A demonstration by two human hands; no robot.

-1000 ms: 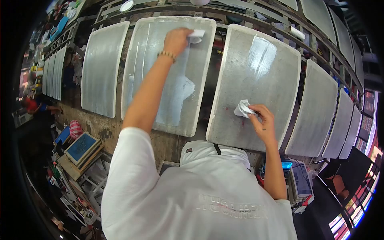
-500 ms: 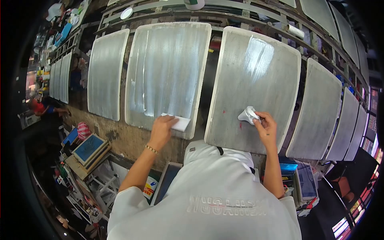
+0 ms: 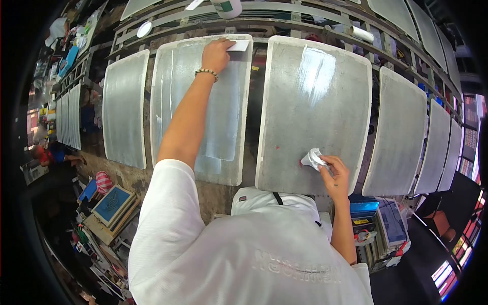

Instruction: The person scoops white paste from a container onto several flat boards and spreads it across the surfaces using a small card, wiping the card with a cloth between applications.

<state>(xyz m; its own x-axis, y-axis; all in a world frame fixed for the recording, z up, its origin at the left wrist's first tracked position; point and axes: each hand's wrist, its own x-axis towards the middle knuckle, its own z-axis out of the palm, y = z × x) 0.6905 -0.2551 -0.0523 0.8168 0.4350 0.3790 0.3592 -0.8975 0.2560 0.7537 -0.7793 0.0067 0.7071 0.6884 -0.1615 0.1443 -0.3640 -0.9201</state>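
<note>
At the far edge of a grey board [image 3: 218,170] streaked with white, my left hand [image 3: 217,55] grips a flat white spreader card [image 3: 238,46]. My forearm covers part of that board. A crumpled white cloth [image 3: 312,158] is pinched in my right hand [image 3: 334,176], low over the neighbouring grey board [image 3: 284,117]. This second board carries a thick wet white patch [image 3: 316,73] near its top and small red marks close to the cloth. Whether the cloth touches the surface, I cannot tell.
More grey boards [image 3: 125,109] [image 3: 399,132] line both sides. Behind them runs a slatted rack [image 3: 300,20] with a white tub [image 3: 227,7], a round white lid [image 3: 145,29] and a white roll [image 3: 361,34]. Framed screens [image 3: 113,204] are stacked lower left. Another person [image 3: 51,155] is at far left.
My left hand has moved with the card from the near part of the streaked board to its far edge. My right hand, holding the cloth, has shifted slightly nearer to me.
</note>
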